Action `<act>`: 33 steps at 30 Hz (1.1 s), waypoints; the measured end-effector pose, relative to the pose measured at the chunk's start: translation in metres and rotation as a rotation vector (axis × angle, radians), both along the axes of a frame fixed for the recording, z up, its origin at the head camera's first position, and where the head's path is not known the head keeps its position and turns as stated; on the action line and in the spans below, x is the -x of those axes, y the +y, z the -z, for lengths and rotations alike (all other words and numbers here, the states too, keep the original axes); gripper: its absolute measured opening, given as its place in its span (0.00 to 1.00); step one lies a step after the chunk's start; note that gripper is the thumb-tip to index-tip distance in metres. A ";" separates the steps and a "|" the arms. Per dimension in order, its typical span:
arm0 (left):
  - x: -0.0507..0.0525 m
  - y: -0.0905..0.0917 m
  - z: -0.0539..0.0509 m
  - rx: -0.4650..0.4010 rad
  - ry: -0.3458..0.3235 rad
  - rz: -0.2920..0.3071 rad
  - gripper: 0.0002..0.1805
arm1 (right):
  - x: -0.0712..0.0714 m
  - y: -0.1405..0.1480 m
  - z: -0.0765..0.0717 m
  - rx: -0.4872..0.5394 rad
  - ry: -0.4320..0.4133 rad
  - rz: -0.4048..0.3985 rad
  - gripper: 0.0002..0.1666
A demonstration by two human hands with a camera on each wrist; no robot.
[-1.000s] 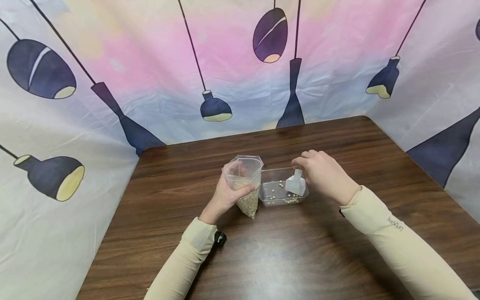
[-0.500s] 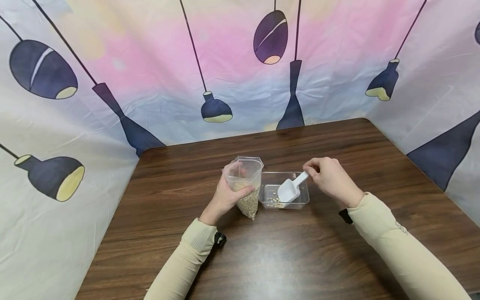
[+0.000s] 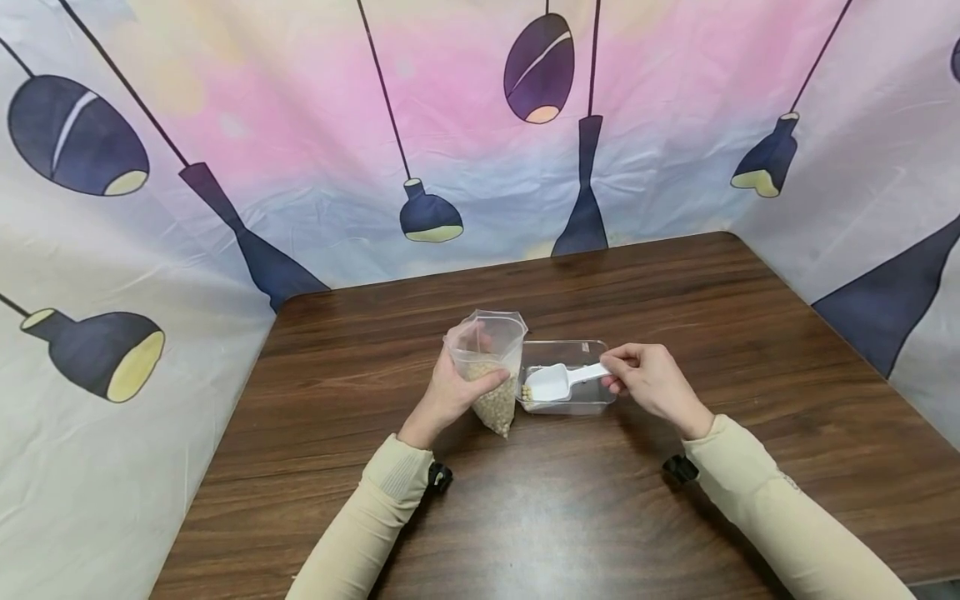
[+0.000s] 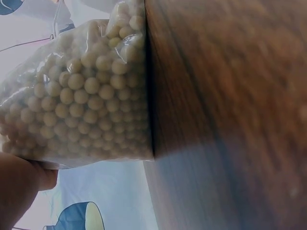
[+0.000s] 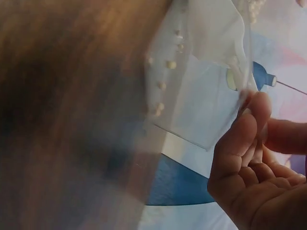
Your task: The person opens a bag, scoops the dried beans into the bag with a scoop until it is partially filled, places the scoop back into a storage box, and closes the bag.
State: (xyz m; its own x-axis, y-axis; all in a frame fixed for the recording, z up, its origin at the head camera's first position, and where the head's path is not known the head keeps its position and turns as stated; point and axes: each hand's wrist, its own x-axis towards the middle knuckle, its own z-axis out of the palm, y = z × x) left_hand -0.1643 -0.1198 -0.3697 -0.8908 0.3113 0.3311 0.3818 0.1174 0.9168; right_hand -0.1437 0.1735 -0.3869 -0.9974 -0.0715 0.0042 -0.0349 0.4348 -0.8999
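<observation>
A clear plastic bag (image 3: 497,404) of small round pale beans, probably soybeans, stands upright on the table with its mouth spread wide. My left hand (image 3: 452,387) grips it round the upper part, thumb in front; in the left wrist view the beans (image 4: 91,91) fill the bag down to the tabletop. Beside the bag, touching or nearly so, sits a clear shallow box (image 3: 581,408). My right hand (image 3: 651,379) pinches the handle end of a white scoop (image 3: 551,383), whose bowl lies inside the box at its left end, by a few beans. Loose beans (image 5: 171,64) show through the box wall.
The brown wood-grain table (image 3: 360,358) reaches out on all sides of the box and bag. A printed cloth backdrop (image 3: 315,208) with painted lamps hangs behind it. Dark wrist devices (image 3: 680,469) sit on both cuffs.
The right hand has come down and nearer, swinging the scoop from steep to nearly flat. Its bowl has slid left through the box, gathering beans leftward. Left hand and bag have stayed put.
</observation>
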 end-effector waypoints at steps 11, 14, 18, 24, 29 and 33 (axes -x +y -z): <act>0.012 -0.002 0.025 0.007 -0.030 -0.014 0.39 | 0.016 0.010 0.003 0.116 -0.069 0.009 0.17; 0.013 -0.002 0.027 -0.009 0.009 -0.009 0.38 | 0.019 0.013 0.003 0.125 -0.085 0.008 0.17; 0.013 -0.003 0.027 -0.009 0.042 -0.014 0.38 | 0.023 0.017 0.006 0.157 -0.111 0.012 0.16; 0.013 -0.004 0.025 -0.006 0.041 -0.017 0.39 | 0.027 0.027 0.010 0.228 -0.150 0.027 0.20; 0.012 -0.004 0.025 -0.011 0.029 -0.009 0.41 | 0.025 0.034 -0.006 0.289 -0.082 0.043 0.24; 0.007 -0.002 0.015 0.000 0.024 -0.013 0.41 | 0.020 0.037 -0.031 0.396 0.040 0.054 0.20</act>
